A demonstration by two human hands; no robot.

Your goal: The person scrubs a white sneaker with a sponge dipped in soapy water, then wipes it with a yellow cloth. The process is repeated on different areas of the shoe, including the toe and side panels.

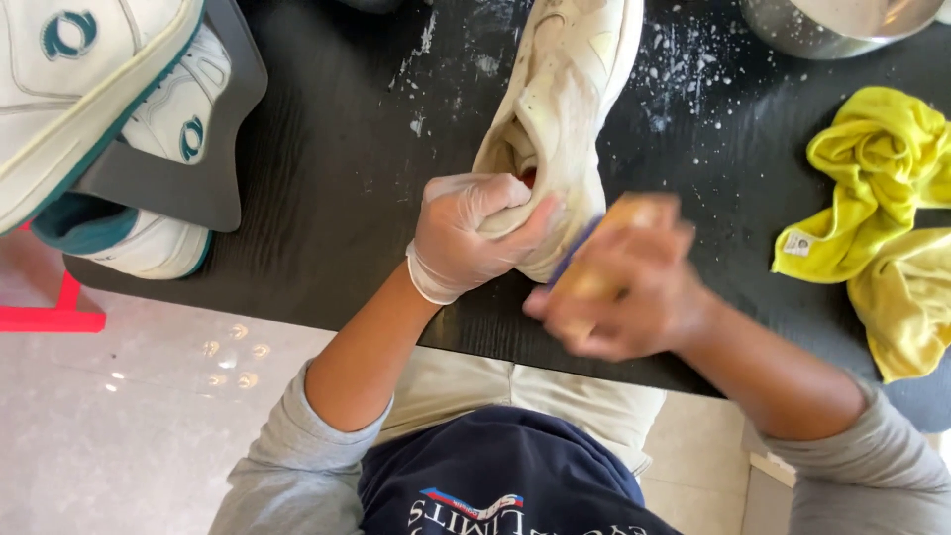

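Nearest, at lower centre, the gloved left hand (466, 238) clenches the heel of the soiled cream fabric sneaker (560, 109) on the black wooden table (327, 198); the blurred bare right hand (619, 287) grasps a wooden-backed brush (604, 253) against it. Grime remains, so cleaning looks unfinished; white foam flecks (684, 69) and a crumpled yellow cloth (877, 208) lie right.

Shoe-cleaning workspace, prob. shop: suds-flecked black table (337, 178), sneakers on stand (119, 129), rag (872, 188), steel bowl (822, 25).
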